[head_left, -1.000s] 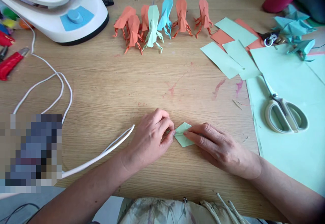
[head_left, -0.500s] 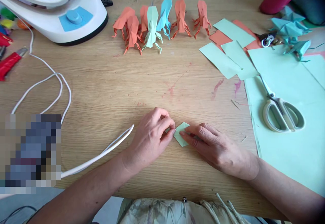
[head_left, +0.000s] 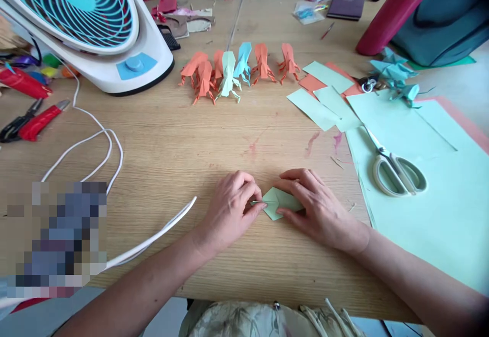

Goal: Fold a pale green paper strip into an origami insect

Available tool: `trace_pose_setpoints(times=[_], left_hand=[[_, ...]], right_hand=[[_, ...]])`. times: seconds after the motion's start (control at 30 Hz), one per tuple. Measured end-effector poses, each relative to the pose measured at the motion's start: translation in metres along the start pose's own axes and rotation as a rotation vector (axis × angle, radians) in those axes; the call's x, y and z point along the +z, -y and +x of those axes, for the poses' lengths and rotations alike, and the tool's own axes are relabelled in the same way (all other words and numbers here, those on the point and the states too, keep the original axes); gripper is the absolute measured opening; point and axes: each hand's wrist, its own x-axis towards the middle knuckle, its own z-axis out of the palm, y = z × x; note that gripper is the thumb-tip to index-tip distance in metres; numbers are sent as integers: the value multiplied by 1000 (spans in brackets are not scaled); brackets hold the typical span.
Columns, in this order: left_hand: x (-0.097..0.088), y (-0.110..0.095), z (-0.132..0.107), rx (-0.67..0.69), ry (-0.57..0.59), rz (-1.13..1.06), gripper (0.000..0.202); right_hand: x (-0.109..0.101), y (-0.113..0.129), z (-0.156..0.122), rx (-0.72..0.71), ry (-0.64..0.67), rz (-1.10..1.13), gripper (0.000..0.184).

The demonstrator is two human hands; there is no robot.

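A small piece of folded pale green paper (head_left: 274, 203) lies on the wooden table, pointed at its left end. My left hand (head_left: 232, 207) pinches that thin pointed end between thumb and index finger. Over the paper's right part is my right hand (head_left: 319, 209), fingertips on its upper edge and thumb on its lower edge, holding it down. Part of the paper is hidden under these fingers. Beyond my hands stands a row of folded paper figures, among them a pale green one (head_left: 228, 75), a blue one (head_left: 243, 63) and several orange ones.
Scissors (head_left: 399, 174) lie on large green sheets (head_left: 420, 235) at the right. Cut paper pieces (head_left: 313, 109) and teal paper figures (head_left: 393, 69) are behind them. A fan (head_left: 141, 67), white cable (head_left: 114, 143) and red-handled tool (head_left: 42, 123) occupy the left.
My right hand's fingers have spread and shifted back along the folded paper, so more of it shows. My left hand still pinches the pointed end. The view has tilted up.
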Motion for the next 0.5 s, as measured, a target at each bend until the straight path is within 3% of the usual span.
trace_pose_setpoints(times=[0.23,0.37,0.5], left_hand=[[4,0,2,137,17,-122,13],[1,-11,9,1,-48,-348,10],[-6,-25,24,-128,-61,-561,14]], right_hand=[[-4,8,1,249,13,315,7],[-3,11,-3,419,-28,656,8],[2,9,-5,428,-4,963,15]])
